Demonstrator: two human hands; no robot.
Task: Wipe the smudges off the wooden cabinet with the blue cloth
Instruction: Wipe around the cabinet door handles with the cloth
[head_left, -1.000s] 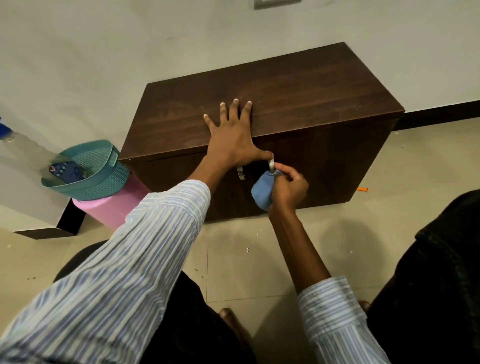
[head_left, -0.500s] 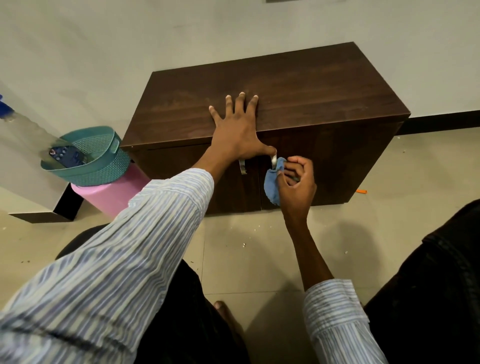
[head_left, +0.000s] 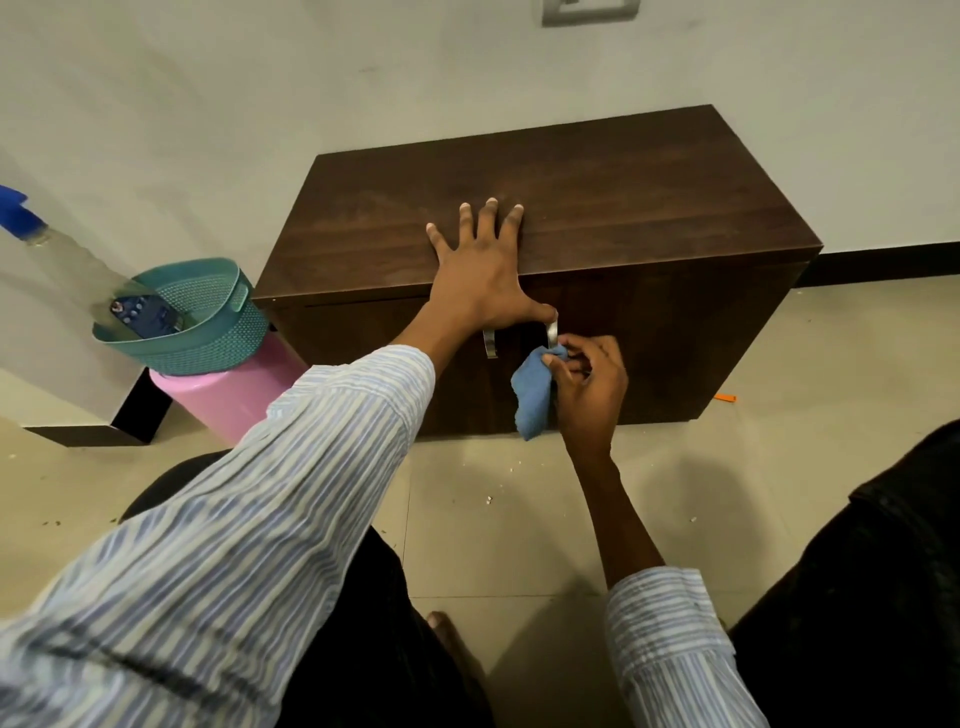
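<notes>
Left hand lies splayed flat over the cabinet's front edge, right hand pinching the cloth beside a handle, bare floor below.

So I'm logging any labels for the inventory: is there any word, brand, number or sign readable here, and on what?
None can be read.
Dark blue flat gadget in the teal woven plastic basket: small pale markings, too blurred to read.
Dark brown wooden cabinet, blue cloth, grey wall plate: no text visible.
</notes>
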